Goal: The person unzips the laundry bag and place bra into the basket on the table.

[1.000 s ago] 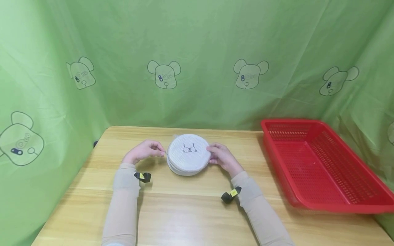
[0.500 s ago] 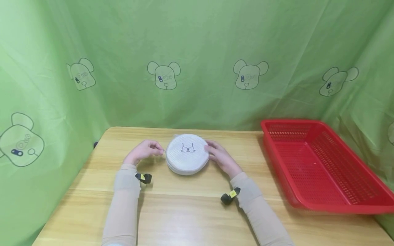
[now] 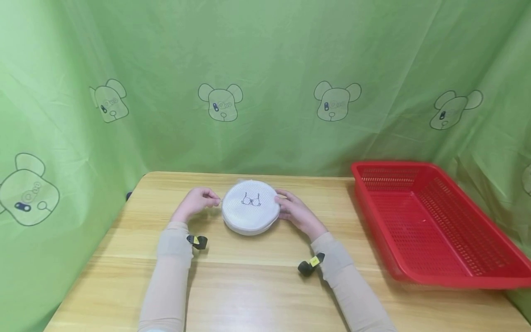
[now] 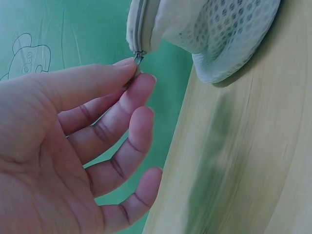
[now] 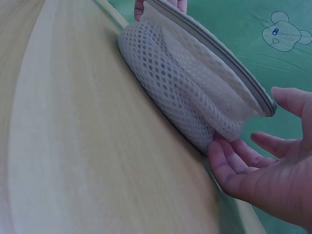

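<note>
A round white mesh laundry bag (image 3: pixel 250 214) with a bra drawing on its top lies on the wooden table. My left hand (image 3: pixel 198 203) is at its left side. In the left wrist view, the left thumb and index finger pinch the small zipper pull (image 4: pixel 138 59) at the end of the grey zipper (image 4: pixel 141 29). My right hand (image 3: pixel 299 213) holds the bag's right side. The right wrist view has its fingers (image 5: pixel 229 163) against the lower mesh (image 5: pixel 170 92), with the thumb by the zippered rim (image 5: pixel 229 63).
A red perforated plastic basket (image 3: pixel 387 240) stands on the right of the table (image 3: pixel 249 295). Green curtains (image 3: pixel 274 147) with bear-head prints hang behind and at both sides. Each wrist wears a small black camera (image 3: pixel 306 269).
The bag has shifted slightly to the left, with the right hand following. My left forearm has moved a little to the right, while its fingers stay at the zipper pull.
</note>
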`<state>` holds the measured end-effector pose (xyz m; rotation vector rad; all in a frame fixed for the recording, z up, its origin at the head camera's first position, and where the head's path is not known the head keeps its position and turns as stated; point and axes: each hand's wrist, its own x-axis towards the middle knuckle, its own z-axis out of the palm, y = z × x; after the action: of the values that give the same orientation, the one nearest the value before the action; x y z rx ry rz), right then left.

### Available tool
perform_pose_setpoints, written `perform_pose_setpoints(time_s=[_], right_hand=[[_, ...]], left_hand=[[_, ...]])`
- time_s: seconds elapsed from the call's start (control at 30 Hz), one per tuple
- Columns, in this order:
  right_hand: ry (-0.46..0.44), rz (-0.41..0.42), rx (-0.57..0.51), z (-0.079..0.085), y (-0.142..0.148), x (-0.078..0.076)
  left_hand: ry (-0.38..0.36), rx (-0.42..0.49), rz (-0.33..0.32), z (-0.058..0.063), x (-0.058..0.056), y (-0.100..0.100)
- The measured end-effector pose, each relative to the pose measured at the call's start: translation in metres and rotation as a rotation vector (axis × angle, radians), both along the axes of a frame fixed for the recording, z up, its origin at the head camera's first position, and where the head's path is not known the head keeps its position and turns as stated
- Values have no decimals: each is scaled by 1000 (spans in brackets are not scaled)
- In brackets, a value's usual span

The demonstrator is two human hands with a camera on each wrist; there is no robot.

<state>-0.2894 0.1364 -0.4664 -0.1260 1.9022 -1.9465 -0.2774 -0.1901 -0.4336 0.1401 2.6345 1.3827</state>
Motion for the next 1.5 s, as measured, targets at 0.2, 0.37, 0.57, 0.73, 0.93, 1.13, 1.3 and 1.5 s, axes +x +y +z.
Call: perform_pose_setpoints(time_s=[0.2, 0.37, 0.57, 0.73, 0.93, 1.13, 1.3, 1.5], right_hand=[[-17, 24, -18, 1, 1, 1], [-41, 52, -31, 0, 1, 0], [-48, 107, -7, -2, 3, -1], [-35, 116, 30, -1, 3, 0], [-20, 97, 75, 0, 2, 1], [-18, 104, 64, -1, 2, 1], [-23, 116, 43, -1, 3, 0], [-14, 112, 32, -2, 2, -1]], left_hand=[[9, -2, 13, 0, 0, 4], [10, 4, 6, 2, 1, 7], [20, 1, -4, 1, 1, 9], [27, -6, -12, 0, 0, 11], [27, -3, -21, 0, 0, 14], [22, 9, -31, -1, 1, 18], [15, 20, -28, -2, 1, 21], [17, 27, -29, -3, -1, 20]])
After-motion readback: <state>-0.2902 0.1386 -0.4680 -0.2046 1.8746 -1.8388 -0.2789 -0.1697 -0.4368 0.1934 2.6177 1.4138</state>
